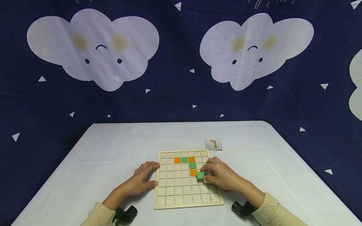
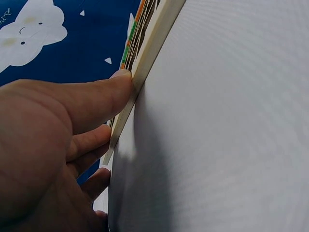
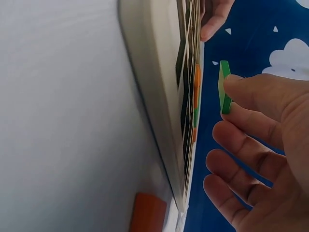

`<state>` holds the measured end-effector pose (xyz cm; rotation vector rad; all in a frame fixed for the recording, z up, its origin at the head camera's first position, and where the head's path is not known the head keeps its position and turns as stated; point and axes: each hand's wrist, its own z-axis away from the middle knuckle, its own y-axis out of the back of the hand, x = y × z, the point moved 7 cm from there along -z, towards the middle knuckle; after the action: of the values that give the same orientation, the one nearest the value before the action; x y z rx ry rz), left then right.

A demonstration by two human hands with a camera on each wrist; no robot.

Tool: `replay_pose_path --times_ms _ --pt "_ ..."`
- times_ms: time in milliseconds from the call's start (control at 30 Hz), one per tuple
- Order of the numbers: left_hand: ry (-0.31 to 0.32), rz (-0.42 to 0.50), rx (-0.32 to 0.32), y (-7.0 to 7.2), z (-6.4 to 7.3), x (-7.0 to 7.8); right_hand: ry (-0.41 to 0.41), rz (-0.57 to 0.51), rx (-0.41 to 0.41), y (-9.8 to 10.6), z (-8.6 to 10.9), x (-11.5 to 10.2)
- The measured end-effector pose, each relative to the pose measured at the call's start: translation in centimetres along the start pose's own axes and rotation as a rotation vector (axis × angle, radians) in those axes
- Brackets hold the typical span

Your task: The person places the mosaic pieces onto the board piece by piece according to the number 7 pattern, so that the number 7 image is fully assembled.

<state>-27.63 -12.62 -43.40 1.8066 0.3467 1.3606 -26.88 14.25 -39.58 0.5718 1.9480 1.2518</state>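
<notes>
A wooden grid board (image 1: 169, 207) lies on the white table with three orange tiles (image 1: 193, 173) and two green tiles (image 1: 184, 159) in its squares. My right hand (image 1: 223, 174) pinches another green tile (image 1: 200, 175) between thumb and index finger. In the right wrist view this green tile (image 3: 224, 88) is held up off the board's surface. At the board's left side, my left hand (image 1: 141, 179) rests with fingers spread, thumb and fingertips touching the edge. The left wrist view has the thumb (image 2: 108, 94) lying against the wooden rim.
A small printed grid card (image 1: 213, 144) lies beyond the board's top right corner. One orange tile (image 3: 148, 212) is on the table beside the board's right side, mostly hidden under the right wrist in the head view. A dark blue cloud-patterned cloth (image 1: 178, 94) hangs behind the table.
</notes>
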Motion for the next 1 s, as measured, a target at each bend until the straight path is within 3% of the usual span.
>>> replay_pose_path --times_ms 367,1000 --pt "-0.005 0.003 -0.003 0.0 0.1 0.0 0.036 -0.020 -0.026 -0.6 -0.4 -0.6" --pt "0.014 0.009 0.000 0.0 0.0 0.1 0.018 -0.003 -0.064 -1.1 -0.7 -0.9"
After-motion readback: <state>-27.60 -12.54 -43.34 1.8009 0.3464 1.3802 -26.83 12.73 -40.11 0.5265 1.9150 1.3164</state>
